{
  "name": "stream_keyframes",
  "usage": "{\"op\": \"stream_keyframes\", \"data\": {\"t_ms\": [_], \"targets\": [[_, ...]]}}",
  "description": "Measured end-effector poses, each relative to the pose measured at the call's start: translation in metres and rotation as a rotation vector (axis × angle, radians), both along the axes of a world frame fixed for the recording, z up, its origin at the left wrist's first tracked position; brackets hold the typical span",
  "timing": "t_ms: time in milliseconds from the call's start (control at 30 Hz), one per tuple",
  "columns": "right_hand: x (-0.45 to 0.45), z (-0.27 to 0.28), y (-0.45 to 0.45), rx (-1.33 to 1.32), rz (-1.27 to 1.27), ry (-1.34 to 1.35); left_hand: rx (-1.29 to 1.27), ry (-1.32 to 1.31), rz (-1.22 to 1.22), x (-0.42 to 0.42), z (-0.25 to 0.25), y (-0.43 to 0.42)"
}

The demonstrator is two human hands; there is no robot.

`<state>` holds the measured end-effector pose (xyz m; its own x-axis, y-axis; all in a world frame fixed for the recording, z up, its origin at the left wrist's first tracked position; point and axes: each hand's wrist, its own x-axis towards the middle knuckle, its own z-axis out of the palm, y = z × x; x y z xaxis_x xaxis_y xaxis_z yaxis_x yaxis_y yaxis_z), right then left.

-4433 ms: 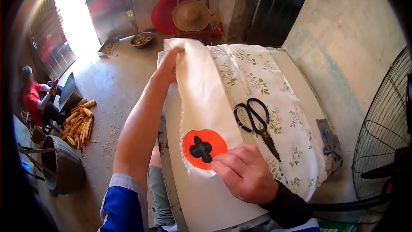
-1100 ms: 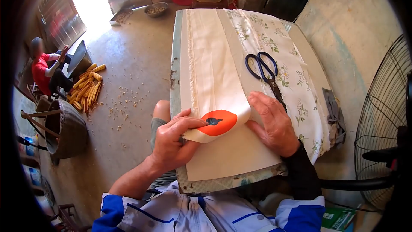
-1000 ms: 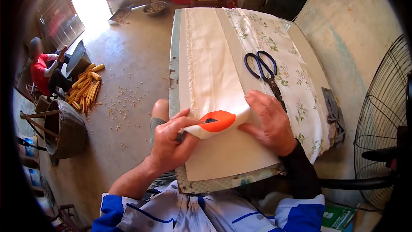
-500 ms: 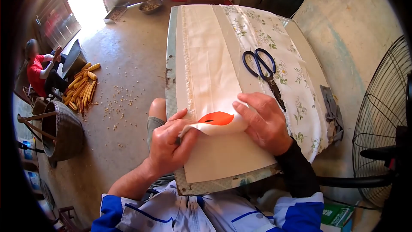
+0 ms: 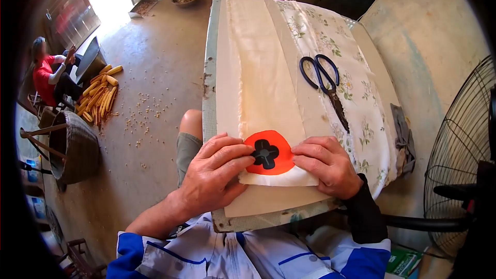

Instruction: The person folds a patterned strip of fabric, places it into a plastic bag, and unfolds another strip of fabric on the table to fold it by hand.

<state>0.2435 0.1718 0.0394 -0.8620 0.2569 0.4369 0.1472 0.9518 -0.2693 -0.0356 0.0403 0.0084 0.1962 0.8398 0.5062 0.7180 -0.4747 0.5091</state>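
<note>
An orange-red patch (image 5: 282, 151) with a black flower shape (image 5: 265, 153) lies face up on the near end of a cream cloth strip (image 5: 264, 77). My left hand (image 5: 219, 168) is at the patch's left edge, fingers close together and curled, their tips on the patch. At the right edge, the fingertips of my right hand (image 5: 326, 165) pinch the patch's border. Whether the cloth beneath is caught in either grip is hidden. Scissors with dark handles (image 5: 323, 72) lie beyond my right hand on white floral fabric (image 5: 364, 129).
The cloths lie on a board-topped table (image 5: 258, 201). A fan (image 5: 460, 160) stands at right, near a dark rag (image 5: 403, 139). On the floor at left are corn cobs (image 5: 98, 95), scattered kernels and a basket (image 5: 77, 150). A person in red (image 5: 44, 80) sits behind.
The near end of the cloth, lifted and folded before, now lies flatter with the patch and its flower fully facing up. Both hands have moved down to the patch's sides.
</note>
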Motion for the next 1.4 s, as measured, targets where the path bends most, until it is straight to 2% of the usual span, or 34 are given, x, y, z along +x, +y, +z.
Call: {"op": "stream_keyframes", "data": {"t_ms": [100, 300, 700, 800, 1000, 1100, 1200, 1300, 1400], "targets": [[0.001, 0.002, -0.002, -0.031, -0.012, -0.012, -0.017, 0.038, 0.101, 0.009, 0.015, -0.002], [0.0, -0.003, 0.0, -0.015, -0.032, 0.046, 0.067, 0.167, 0.001, 0.002, 0.006, -0.002], [0.002, -0.002, -0.001, -0.116, -0.024, 0.022, 0.075, -0.012, -0.041, 0.0, 0.0, -0.001], [0.0, 0.002, -0.001, -0.224, -0.057, 0.013, 0.059, -0.032, -0.015, 0.001, 0.005, 0.001], [-0.011, 0.009, -0.003, -0.362, -0.171, 0.036, 0.072, -0.136, 0.11, 0.009, 0.006, 0.011], [-0.018, -0.003, 0.0, -0.298, -0.243, 0.135, 0.146, -0.063, 0.142, 0.01, 0.003, 0.016], [-0.024, -0.004, -0.005, -0.421, -0.393, 0.133, 0.138, -0.067, 0.214, 0.016, 0.006, 0.017], [-0.026, -0.018, -0.006, -0.449, -0.449, 0.216, 0.114, -0.045, 0.257, 0.018, 0.005, 0.019], [-0.029, -0.014, -0.013, -0.424, -0.503, 0.173, 0.072, -0.049, 0.276, 0.018, 0.003, 0.02]]}}
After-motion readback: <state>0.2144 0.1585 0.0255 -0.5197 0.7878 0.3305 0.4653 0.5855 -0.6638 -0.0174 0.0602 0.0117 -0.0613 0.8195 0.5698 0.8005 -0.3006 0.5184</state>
